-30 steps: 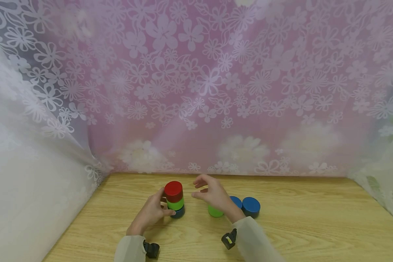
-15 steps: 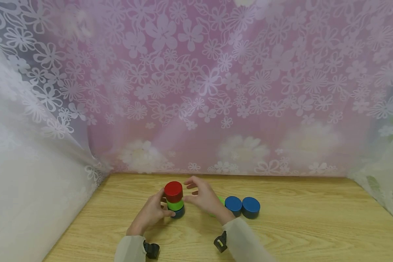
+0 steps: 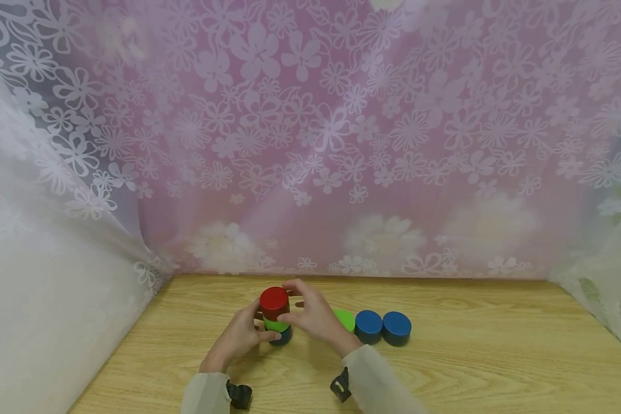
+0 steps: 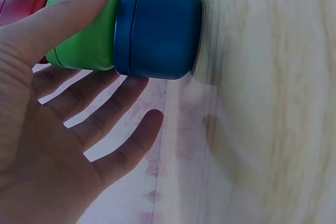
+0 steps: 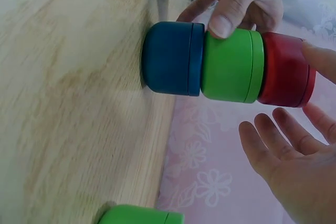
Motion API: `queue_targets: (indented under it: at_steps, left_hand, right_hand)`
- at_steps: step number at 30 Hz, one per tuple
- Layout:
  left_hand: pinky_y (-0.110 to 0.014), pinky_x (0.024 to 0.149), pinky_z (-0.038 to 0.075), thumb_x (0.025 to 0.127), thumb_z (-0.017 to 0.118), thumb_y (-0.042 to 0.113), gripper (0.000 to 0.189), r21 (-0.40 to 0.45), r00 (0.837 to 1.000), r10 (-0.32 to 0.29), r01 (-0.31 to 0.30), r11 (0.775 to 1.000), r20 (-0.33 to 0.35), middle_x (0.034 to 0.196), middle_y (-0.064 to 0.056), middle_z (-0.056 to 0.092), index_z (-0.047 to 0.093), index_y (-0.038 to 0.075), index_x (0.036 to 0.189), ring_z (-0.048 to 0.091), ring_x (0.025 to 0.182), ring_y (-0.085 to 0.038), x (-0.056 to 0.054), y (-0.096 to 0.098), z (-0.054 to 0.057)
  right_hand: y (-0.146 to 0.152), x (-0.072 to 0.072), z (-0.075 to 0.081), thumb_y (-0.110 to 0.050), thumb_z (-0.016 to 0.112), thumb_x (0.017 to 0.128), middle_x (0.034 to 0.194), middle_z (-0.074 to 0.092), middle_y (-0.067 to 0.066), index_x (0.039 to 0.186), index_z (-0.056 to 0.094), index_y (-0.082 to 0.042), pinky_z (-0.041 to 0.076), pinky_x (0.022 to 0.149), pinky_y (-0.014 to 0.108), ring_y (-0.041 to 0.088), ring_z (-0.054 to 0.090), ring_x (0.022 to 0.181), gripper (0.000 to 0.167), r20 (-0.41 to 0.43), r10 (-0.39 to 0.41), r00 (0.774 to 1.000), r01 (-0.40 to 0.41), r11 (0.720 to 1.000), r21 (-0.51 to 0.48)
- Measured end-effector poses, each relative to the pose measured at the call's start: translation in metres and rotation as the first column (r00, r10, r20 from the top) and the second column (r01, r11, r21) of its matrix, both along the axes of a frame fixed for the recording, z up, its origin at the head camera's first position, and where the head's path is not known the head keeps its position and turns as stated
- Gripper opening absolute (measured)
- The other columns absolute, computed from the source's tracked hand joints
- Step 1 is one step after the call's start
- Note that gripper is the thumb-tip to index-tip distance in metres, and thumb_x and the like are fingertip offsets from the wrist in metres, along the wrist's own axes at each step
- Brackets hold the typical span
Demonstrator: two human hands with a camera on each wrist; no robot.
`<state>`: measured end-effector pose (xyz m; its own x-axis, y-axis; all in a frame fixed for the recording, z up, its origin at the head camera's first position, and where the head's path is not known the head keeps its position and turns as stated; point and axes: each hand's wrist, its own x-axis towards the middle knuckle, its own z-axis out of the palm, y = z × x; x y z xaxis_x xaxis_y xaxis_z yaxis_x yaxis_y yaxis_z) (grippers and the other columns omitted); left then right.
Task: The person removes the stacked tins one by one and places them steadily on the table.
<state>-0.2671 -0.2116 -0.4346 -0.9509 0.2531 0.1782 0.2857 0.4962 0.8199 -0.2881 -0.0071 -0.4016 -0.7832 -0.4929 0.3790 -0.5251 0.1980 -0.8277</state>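
A tower of three small round lidded tins stands on the table: a dark blue tin (image 4: 163, 30) at the bottom, a green tin (image 5: 231, 66) in the middle and a red tin (image 3: 274, 301) on top. My left hand (image 3: 240, 334) holds the tower from the left, its thumb across the green tin in the left wrist view and fingers behind. From the right, my right hand (image 3: 317, 315) has thumb and index finger on either side of the red tin. Its other fingers spread below the red tin in the right wrist view, apart from it.
Right of the tower, another green tin (image 3: 345, 320) stands partly hidden behind my right hand. Two blue tins, a nearer-middle one (image 3: 368, 326) and an outer one (image 3: 396, 328), stand beside it in a row. A flowered curtain (image 3: 310, 144) hangs behind the wooden table (image 3: 497, 345).
My right hand has moved left from over the other green tin to the red tin at the top of the tower. The left hand and the tower have stayed in place.
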Motion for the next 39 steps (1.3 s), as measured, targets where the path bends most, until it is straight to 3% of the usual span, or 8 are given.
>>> queue_targets:
  at_steps: [18, 25, 39]
  left_hand:
    - [-0.056, 0.092, 0.053, 0.085, 0.085, 0.011, 0.062, -0.002, 1.000, -0.015, 0.015, 1.000, -0.016, 0.118, -0.007, 0.067, 0.055, 0.001, 0.139, 0.061, 0.106, -0.028, 0.000, -0.001, 0.001]
    - [-0.055, 0.091, 0.054, 0.085, 0.084, 0.013, 0.062, -0.001, 1.000, -0.023, 0.023, 1.000, -0.017, 0.118, -0.005, 0.067, 0.055, 0.000, 0.139, 0.061, 0.105, -0.026, -0.001, -0.002, -0.001]
    - [-0.053, 0.091, 0.055, 0.085, 0.085, 0.013, 0.059, -0.008, 1.000, -0.001, 0.001, 1.000, -0.004, 0.119, -0.010, 0.065, 0.056, -0.001, 0.134, 0.064, 0.104, -0.030, 0.001, 0.000, 0.001]
  right_hand:
    - [-0.012, 0.000, -0.002, -0.002, 0.080, 0.086, 0.132, 0.060, 0.016, 0.137, 0.055, 0.001, 0.050, 0.099, 0.053, 0.035, 0.058, 0.119, 0.056, 0.018, -0.004, 1.000, 0.004, 1.000, -0.001]
    - [-0.014, -0.001, -0.003, -0.002, 0.079, 0.088, 0.129, 0.061, 0.013, 0.132, 0.059, 0.000, 0.054, 0.096, 0.044, 0.031, 0.061, 0.114, 0.048, -0.003, -0.005, 1.000, 0.005, 1.000, 0.009]
    - [-0.004, 0.000, 0.001, 0.001, 0.078, 0.087, 0.125, 0.062, 0.015, 0.122, 0.064, 0.001, 0.054, 0.096, 0.048, 0.034, 0.060, 0.113, 0.037, -0.033, -0.023, 0.999, 0.023, 1.000, -0.013]
